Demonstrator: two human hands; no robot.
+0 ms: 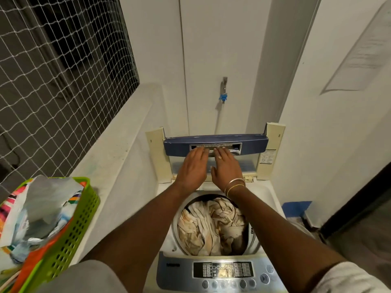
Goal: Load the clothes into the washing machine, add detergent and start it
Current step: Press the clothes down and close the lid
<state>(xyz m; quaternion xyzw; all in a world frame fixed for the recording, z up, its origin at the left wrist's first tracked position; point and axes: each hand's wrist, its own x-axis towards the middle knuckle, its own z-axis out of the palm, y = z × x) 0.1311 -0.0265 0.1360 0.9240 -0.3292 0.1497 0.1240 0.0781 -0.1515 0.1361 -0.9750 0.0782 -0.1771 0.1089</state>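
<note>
A top-loading washing machine [273, 193] stands below me with its lid [249, 144] folded upright at the back. Cream and brown clothes [211, 225] fill the drum. My left hand [193, 168] and my right hand [226, 168] both reach forward over the drum, fingers straight, fingertips touching the recessed handle in the lid's blue edge. The control panel [224, 269] with its display and buttons sits at the near edge of the machine.
A green plastic basket [69, 233] holding colourful packets and a silvery pouch sits on the white ledge at my left. A netted window is above it. A tap with a blue fitting [223, 96] is on the wall behind. A blue object [296, 208] lies right of the machine.
</note>
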